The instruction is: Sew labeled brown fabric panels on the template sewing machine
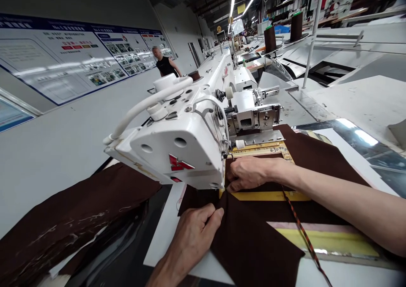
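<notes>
A white sewing machine point(190, 130) stands in the middle, its head over dark brown fabric point(253, 244). My left hand point(198, 228) is closed at the left edge of this fabric, thumb and fingers pinching it just in front of the machine head. Beside the needle area, my right hand point(245, 175) has its fingers curled down at the cloth inside a yellow template frame point(269, 196); the fingertips are partly hidden, and I cannot make out what they grip. A black and orange cord point(301, 228) hangs below my right forearm.
More brown fabric pieces point(79, 202) with loose threads lie at the left. Two brown thread cones point(296, 27) stand behind, near a metal pole point(312, 37). A person in a black top point(165, 65) is beyond the machine, by a wall of posters point(79, 54).
</notes>
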`<action>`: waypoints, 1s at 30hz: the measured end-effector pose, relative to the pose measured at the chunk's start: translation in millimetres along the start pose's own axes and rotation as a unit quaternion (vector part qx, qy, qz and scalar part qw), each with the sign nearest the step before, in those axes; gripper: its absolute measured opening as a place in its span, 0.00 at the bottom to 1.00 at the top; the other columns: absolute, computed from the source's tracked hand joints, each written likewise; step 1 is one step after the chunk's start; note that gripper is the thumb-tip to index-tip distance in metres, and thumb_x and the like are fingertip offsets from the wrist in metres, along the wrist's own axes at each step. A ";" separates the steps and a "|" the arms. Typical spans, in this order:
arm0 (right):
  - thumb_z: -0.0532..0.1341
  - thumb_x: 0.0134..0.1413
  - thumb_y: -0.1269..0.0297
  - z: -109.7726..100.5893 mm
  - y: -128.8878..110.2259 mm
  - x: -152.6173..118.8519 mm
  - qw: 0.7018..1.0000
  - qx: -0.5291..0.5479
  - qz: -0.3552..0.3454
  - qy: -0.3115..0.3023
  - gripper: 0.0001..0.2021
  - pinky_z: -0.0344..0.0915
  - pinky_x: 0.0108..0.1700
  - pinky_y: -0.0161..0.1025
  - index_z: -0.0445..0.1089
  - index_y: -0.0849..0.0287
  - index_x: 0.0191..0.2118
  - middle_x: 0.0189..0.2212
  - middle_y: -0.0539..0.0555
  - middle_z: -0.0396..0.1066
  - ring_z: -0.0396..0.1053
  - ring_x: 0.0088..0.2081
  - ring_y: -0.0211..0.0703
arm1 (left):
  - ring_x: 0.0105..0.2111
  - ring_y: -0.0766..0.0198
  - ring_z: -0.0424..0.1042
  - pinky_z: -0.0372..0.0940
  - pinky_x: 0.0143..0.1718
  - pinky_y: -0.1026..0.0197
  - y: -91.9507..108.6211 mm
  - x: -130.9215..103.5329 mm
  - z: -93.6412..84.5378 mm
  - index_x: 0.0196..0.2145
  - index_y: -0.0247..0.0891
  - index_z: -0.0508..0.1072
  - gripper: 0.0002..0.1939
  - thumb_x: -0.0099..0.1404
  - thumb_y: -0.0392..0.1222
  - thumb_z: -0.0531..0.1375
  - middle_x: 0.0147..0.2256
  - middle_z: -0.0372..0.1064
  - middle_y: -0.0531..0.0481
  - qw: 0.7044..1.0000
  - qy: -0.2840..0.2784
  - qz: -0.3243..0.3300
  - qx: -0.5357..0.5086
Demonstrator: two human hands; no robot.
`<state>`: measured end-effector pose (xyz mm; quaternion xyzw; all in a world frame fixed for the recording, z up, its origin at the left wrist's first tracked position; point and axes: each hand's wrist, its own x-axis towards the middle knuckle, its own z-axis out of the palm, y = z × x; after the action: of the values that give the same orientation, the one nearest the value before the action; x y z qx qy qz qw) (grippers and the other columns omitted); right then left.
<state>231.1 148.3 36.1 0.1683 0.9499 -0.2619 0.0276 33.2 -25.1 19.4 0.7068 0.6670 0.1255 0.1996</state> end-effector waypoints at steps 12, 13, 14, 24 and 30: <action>0.62 0.58 0.54 0.1 3.3 -5.0 0.999 0.035 -0.003 0.008 0.12 0.57 0.29 0.33 0.76 0.56 0.38 0.30 0.49 0.73 0.66 0.29 0.39 | 0.20 0.69 0.55 0.43 0.26 0.59 -0.9 -0.5 3.4 0.23 0.39 0.51 0.22 0.74 0.48 0.50 0.19 0.49 0.58 0.998 -0.009 0.006 0.069; 0.62 0.58 0.54 -0.2 3.0 -4.7 0.999 0.034 -0.004 0.007 0.11 0.57 0.29 0.33 0.76 0.56 0.38 0.30 0.49 0.73 0.66 0.29 0.39 | 0.20 0.69 0.55 0.43 0.26 0.60 -1.5 -0.7 3.7 0.23 0.39 0.50 0.22 0.74 0.48 0.50 0.19 0.49 0.59 0.998 -0.009 0.007 0.067; 0.62 0.58 0.55 -0.6 2.7 -4.3 0.999 0.033 -0.006 0.007 0.11 0.57 0.28 0.33 0.76 0.55 0.38 0.31 0.49 0.73 0.66 0.29 0.39 | 0.20 0.69 0.55 0.43 0.26 0.60 -1.9 -0.9 3.9 0.23 0.39 0.50 0.22 0.74 0.48 0.50 0.19 0.49 0.59 0.998 -0.011 0.008 0.065; 0.62 0.58 0.55 -2.8 2.4 -3.7 0.999 0.034 -0.007 -0.001 0.11 0.56 0.28 0.34 0.77 0.55 0.39 0.32 0.50 0.75 0.67 0.29 0.40 | 0.21 0.69 0.53 0.42 0.26 0.60 -1.1 -0.5 3.5 0.23 0.39 0.49 0.22 0.74 0.47 0.50 0.19 0.48 0.59 0.998 -0.007 0.005 0.061; 0.63 0.57 0.56 -3.2 1.2 -3.1 0.999 0.036 -0.011 -0.001 0.10 0.56 0.28 0.33 0.76 0.55 0.37 0.32 0.49 0.74 0.67 0.29 0.39 | 0.21 0.69 0.53 0.43 0.26 0.60 -3.5 -0.5 5.2 0.23 0.39 0.50 0.22 0.74 0.48 0.50 0.19 0.49 0.59 0.998 -0.011 0.007 0.063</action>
<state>234.5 150.0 38.6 0.1583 0.9417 -0.2964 0.0191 32.3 -26.1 13.2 0.7241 0.6662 0.0772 0.1609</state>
